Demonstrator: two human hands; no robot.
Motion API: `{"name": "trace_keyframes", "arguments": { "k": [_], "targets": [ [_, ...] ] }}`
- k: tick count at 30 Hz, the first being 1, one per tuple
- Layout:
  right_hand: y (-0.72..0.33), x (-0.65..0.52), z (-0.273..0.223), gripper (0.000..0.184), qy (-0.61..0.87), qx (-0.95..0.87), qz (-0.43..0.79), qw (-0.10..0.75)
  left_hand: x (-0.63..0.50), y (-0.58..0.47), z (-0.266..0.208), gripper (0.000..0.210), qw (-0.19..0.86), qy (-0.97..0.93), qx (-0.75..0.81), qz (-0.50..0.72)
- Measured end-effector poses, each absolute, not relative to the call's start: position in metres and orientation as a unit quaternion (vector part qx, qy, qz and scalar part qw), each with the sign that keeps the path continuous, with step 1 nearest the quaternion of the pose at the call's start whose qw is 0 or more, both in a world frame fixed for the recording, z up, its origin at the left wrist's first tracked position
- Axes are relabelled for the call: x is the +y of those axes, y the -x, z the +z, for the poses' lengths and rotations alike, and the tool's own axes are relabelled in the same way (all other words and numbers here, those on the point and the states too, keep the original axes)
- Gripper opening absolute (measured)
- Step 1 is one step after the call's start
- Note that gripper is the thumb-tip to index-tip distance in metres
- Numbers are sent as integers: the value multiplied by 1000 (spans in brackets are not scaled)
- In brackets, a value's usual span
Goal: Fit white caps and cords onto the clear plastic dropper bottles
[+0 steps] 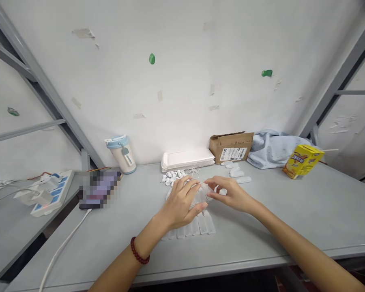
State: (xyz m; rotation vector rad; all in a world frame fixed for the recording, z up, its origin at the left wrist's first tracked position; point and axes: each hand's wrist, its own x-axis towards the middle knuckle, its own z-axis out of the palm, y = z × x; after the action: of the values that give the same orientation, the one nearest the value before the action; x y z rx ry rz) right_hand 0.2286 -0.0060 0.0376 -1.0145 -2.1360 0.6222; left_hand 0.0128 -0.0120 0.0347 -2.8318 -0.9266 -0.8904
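Note:
My right hand (226,191) pinches a small translucent whitish plastic piece (205,188) between thumb and fingers. Reaching in from the left, my left hand (182,205) has its fingers stretched out and its thumb apart, with fingertips close to that piece; whether they touch it I cannot tell. Under and in front of the left hand, several flat translucent strips (188,232) lie side by side in rows, partly hidden by the hand. Just behind it is a cluster of small white parts (172,177) with thin strings. More loose translucent pieces (243,179) lie beyond my right hand.
A stack of white flat boxes or envelopes (187,159) and a cardboard box (232,148) stand against the wall. Beside them are a bluish cloth (269,148) and a yellow drink carton (303,162). On the left are a tumbler (121,155), a phone (101,190) and a power strip (56,194).

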Motion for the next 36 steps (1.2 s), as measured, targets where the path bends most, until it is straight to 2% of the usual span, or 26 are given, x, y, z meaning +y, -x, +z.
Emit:
{"name": "trace_keyframes", "arguments": {
  "k": [6,14,22,29,36],
  "targets": [
    [-227,-8,39,28,398,-799,266,362,-14,-13,35,47,22,910,-296,-291],
    [-225,-11,43,29,397,-761,337,386,-20,-19,35,59,70,914,-278,-287],
    [-224,-10,44,33,396,-700,442,397,-22,-19,34,55,74,911,-276,-297],
    [-225,-12,50,30,344,-665,530,398,-19,-18,34,36,82,881,-301,-356],
    [-227,-12,48,30,291,-648,594,377,-17,-19,31,48,82,884,-279,-367]
  ]
}}
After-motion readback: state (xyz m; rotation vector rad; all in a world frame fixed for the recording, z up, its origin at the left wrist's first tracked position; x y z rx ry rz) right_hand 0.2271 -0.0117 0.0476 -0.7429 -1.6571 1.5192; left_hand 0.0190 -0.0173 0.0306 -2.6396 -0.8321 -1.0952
